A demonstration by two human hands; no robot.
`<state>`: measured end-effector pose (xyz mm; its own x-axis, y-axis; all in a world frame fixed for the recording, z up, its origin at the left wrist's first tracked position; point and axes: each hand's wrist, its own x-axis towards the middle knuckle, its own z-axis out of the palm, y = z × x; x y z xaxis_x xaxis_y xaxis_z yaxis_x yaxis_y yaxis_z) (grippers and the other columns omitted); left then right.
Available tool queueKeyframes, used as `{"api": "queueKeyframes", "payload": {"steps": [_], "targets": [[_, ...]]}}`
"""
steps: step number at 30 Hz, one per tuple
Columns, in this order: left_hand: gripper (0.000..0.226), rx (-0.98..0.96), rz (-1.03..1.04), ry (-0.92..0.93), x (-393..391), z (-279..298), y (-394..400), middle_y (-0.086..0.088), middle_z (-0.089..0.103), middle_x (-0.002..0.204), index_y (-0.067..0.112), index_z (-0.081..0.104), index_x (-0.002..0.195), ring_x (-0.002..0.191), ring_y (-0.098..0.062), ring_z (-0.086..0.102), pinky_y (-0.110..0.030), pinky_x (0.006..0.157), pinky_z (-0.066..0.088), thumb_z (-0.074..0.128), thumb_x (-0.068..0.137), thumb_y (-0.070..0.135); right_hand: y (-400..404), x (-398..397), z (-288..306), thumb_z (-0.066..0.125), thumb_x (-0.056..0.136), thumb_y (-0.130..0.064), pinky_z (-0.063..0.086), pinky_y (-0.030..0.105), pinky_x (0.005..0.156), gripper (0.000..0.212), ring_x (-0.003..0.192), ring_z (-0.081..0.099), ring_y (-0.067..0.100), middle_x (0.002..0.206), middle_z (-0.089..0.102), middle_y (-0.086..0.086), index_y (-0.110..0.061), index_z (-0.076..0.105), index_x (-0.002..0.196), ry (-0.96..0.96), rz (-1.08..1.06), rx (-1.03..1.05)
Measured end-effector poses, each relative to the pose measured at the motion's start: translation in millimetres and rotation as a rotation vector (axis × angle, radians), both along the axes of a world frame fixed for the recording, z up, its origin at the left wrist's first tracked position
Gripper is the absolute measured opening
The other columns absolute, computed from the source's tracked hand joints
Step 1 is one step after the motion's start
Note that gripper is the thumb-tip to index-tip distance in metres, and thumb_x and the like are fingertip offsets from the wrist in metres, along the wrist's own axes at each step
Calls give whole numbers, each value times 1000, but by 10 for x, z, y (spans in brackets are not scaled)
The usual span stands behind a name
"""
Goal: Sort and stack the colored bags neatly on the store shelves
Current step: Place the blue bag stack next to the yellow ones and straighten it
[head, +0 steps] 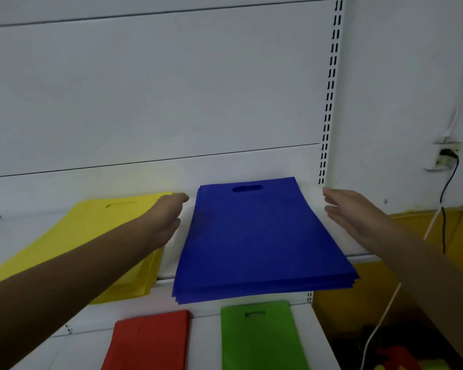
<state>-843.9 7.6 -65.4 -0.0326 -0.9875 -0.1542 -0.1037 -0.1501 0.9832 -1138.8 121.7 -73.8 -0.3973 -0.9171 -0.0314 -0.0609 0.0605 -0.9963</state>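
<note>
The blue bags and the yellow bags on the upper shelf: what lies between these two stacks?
The head view shows the left hand there, fingers straight, between the yellow bags and the blue bags, over bare white shelf.

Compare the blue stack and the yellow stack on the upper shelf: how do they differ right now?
The blue stack lies between the left hand and right hand; the yellow stack lies left, under the left forearm. Blue's front edges are fanned and overhang the shelf; yellow's look tidier. Both lie flat, handle slots toward the back.
</note>
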Motion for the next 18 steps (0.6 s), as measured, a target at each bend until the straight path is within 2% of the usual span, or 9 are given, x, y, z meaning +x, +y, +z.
{"api": "queueKeyframes", "payload": {"steps": [1,3,4,6,9,12,13,15,18], "targets": [[46,17,4,2,-78,-3,-27,-14,30,152,2,38,140,137,-30,35,-35,107,35,42,99,22,-64,26,2,47,97,-43,30,42,113,54,130,42,21,146,40,1,-16,37,142,21,2,13],[31,54,-20,-24,-252,-33,-4,-14,55,132,5,57,119,106,-25,59,-31,82,49,42,98,22,-202,111,26,49,96,-41,38,40,107,36,116,54,19,129,57,-1,-17,56,121,9,87,49],[28,57,-35,-38,-322,-57,-8,-13,63,120,5,61,112,96,-23,62,-32,78,51,44,97,22,-269,132,35,51,95,-40,43,40,101,33,107,60,19,120,64,0,-15,62,114,15,122,69],[29,26,-29,-47,-358,-49,-28,-7,65,109,3,61,112,97,-22,60,-35,85,49,46,96,22,-359,140,44,53,94,-38,47,39,98,32,102,62,19,115,66,0,-19,62,118,87,141,86],[30,-20,106,-77,-244,-8,-139,-6,51,115,3,51,122,107,-21,48,-35,97,38,42,98,19,-417,76,26,54,94,-30,47,35,97,41,112,55,16,131,52,-3,-21,50,134,194,121,71],[19,-12,63,-115,-361,-4,-115,-8,57,101,9,53,92,86,-18,51,-26,78,42,38,98,19,-543,26,-16,52,96,-20,44,15,59,43,80,53,2,117,49,-7,-16,43,137,230,108,55],[18,-5,8,-152,-443,-33,-96,-7,60,101,10,54,92,85,-19,54,-26,77,45,39,96,19,-573,34,-17,53,95,-21,40,14,55,45,79,51,4,120,49,-6,-15,42,138,248,107,54],[21,-30,-78,-248,-585,-65,-68,-6,61,108,12,54,106,94,-22,57,-32,85,48,40,92,18,-637,26,-18,56,94,-25,42,19,64,50,93,50,11,136,46,0,-17,41,141,312,114,73],[10,-59,-1,-234,-568,19,-88,0,49,92,14,44,104,80,-16,49,-26,67,41,40,95,14,-610,-16,-21,57,93,-27,41,27,90,51,115,47,16,143,42,0,-19,42,141,372,120,88]]}}
